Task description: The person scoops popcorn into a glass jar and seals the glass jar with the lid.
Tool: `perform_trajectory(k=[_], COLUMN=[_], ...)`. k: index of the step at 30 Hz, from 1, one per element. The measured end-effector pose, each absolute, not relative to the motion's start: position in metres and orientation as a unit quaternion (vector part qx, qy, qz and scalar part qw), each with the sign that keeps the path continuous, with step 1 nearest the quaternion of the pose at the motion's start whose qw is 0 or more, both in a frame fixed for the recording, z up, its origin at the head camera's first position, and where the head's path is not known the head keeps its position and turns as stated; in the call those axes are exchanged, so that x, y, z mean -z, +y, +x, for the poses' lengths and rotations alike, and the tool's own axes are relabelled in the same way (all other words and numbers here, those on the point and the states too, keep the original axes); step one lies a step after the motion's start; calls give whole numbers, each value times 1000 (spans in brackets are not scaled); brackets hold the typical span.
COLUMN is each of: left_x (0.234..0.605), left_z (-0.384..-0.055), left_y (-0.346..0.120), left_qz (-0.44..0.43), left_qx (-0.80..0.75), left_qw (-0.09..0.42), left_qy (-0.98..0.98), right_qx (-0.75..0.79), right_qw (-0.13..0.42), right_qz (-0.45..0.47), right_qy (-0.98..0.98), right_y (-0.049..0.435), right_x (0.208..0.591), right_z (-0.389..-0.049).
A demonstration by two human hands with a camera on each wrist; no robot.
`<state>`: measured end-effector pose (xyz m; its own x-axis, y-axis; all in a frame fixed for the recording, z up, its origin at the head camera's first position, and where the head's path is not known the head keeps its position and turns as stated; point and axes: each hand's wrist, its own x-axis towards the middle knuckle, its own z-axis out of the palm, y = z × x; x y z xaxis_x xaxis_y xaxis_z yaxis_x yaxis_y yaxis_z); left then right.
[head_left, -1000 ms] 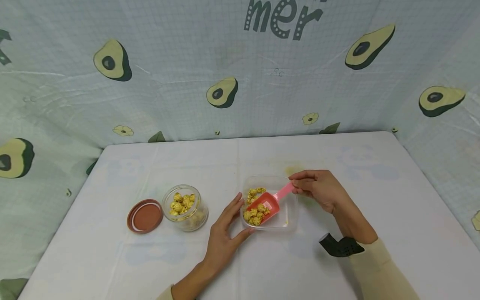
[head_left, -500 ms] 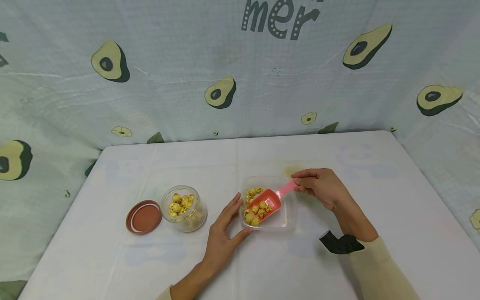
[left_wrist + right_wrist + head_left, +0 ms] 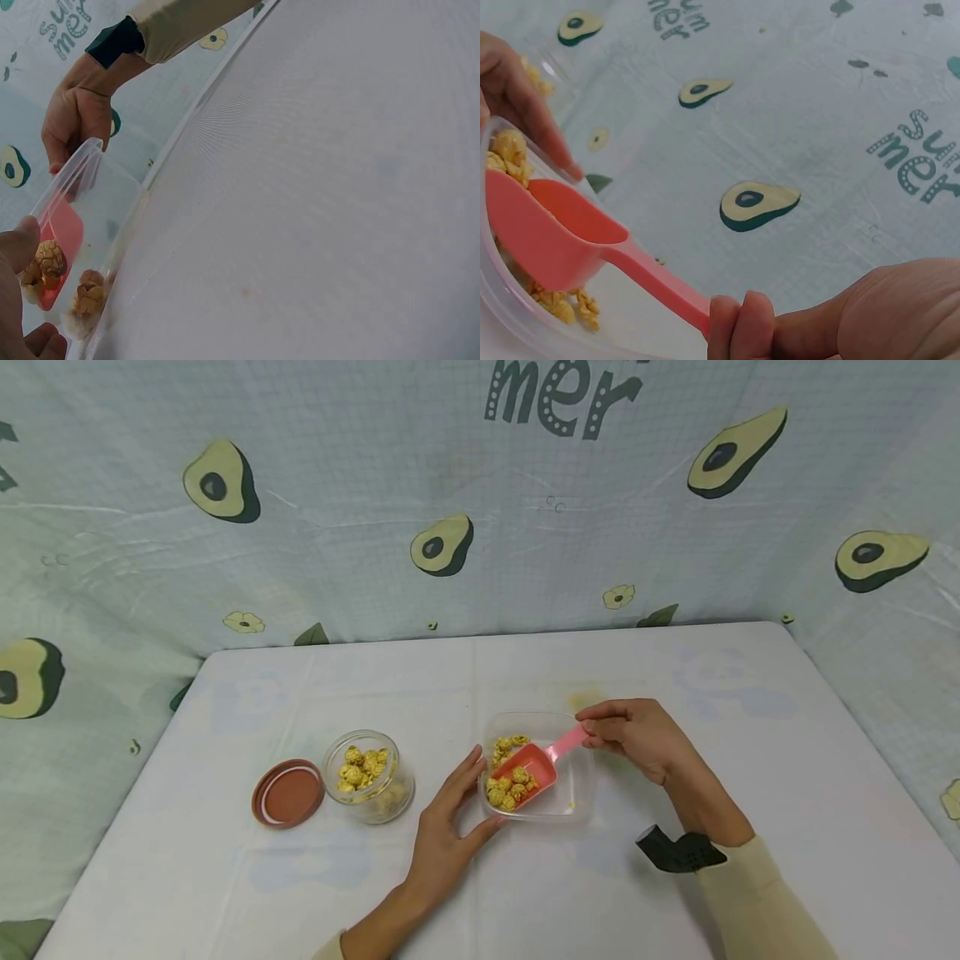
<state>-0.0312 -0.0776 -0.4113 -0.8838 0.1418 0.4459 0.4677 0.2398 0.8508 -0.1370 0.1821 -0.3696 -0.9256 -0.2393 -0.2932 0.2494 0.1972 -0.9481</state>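
In the head view a clear plastic container [image 3: 576, 793] holds yellow popcorn [image 3: 507, 795] at its left side. My left hand [image 3: 444, 835] holds that container by its left side, thumb at the near corner and fingers along the left wall. My right hand [image 3: 632, 735] pinches the handle end of a pink scoop [image 3: 542, 765]. The scoop's bowl lies tilted inside the container, with several popcorn pieces in it. The right wrist view shows the scoop [image 3: 562, 232] against the container wall, more popcorn [image 3: 555, 304] beneath it.
An uncapped glass jar [image 3: 390, 797] with popcorn inside stands left of the container. Beside it lies a reddish-brown lid [image 3: 288, 794]. The white-covered table [image 3: 390, 677] meets an avocado-print cloth [image 3: 337, 568] at the back.
The scoop draws back slightly toward the upper right, then moves down-left again into the popcorn. My left hand stays at the container.
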Motion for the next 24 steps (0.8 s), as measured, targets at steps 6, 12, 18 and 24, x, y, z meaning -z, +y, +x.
perform_trajectory(k=[6, 12, 18, 24], left_x=[411, 410, 409, 410], left_z=[-31, -31, -30, -30], left_y=[-78, -78, -77, -78], left_qz=[-194, -196, -202, -197], left_qx=[581, 580, 579, 579], left_qw=[137, 137, 144, 141], left_qy=[-778, -779, -777, -778], right_qx=[639, 629, 607, 547], right_qw=[200, 197, 200, 184], right_qz=[17, 12, 4, -35], right_qy=[743, 752, 769, 816], right_y=[184, 184, 187, 190], right_x=[369, 369, 368, 368], right_z=[-138, -137, -135, -134])
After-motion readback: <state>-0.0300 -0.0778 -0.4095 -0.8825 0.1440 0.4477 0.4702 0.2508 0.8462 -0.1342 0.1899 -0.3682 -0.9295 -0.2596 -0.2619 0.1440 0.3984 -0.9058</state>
